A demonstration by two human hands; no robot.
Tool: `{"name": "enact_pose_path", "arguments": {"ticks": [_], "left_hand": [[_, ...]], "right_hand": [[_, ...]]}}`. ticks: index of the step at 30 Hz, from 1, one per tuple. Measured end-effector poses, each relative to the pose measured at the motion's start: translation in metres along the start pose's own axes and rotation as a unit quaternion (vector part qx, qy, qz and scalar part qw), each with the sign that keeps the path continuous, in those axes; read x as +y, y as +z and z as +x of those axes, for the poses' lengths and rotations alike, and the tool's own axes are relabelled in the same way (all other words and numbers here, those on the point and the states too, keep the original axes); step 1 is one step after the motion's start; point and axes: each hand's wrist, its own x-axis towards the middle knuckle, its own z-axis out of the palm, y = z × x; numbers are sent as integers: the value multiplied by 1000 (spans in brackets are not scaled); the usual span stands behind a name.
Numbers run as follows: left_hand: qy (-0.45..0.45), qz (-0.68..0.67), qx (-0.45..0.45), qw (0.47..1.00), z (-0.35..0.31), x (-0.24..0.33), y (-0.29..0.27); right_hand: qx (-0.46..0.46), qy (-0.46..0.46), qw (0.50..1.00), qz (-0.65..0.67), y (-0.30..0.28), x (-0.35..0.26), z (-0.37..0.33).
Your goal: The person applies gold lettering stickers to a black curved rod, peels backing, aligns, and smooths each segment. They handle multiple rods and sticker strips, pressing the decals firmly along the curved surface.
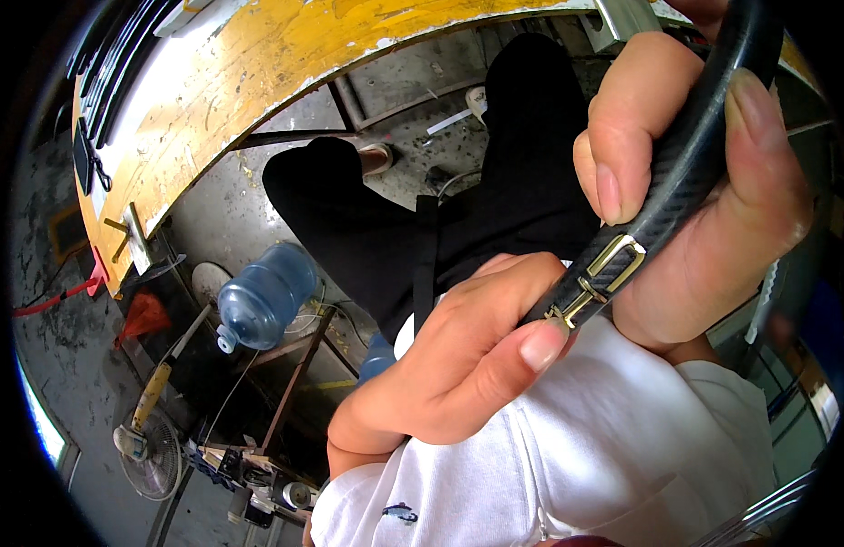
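Observation:
A curved black band (682, 196) with a woven carbon-like texture slants up close in front of me at the right. A gold metal fitting with a rectangular loop (618, 259) lies on its face. My left hand (468, 351) is closed round the band's lower end, its thumb against the bottom of the gold fitting. Higher up, my right hand (645, 128) grips the same band between fingers and thumb. The lower tip of the band is hidden behind my left hand, and its upper end runs past the top of the view.
A worn yellow workbench (258, 55) curves across the top, with black strips (121, 64) at its left. A metal clamp-like piece (135, 239) sits on its edge. Below are a blue water jug (269, 294), a fan (153, 456) and a cluttered low shelf (290, 392). My black-trousered legs (349, 196) are beneath.

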Motion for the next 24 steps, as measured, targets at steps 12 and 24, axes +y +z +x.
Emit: {"name": "enact_pose_path", "arguments": {"ticks": [12,24], "left_hand": [[-10,-51,-10,999,-2,-5,-3],[19,-76,-27,997,-3,-8,-8]], "right_hand": [[-41,16,999,-24,-2,1,-1],[-23,-1,999,46,7,6,-2]]}}
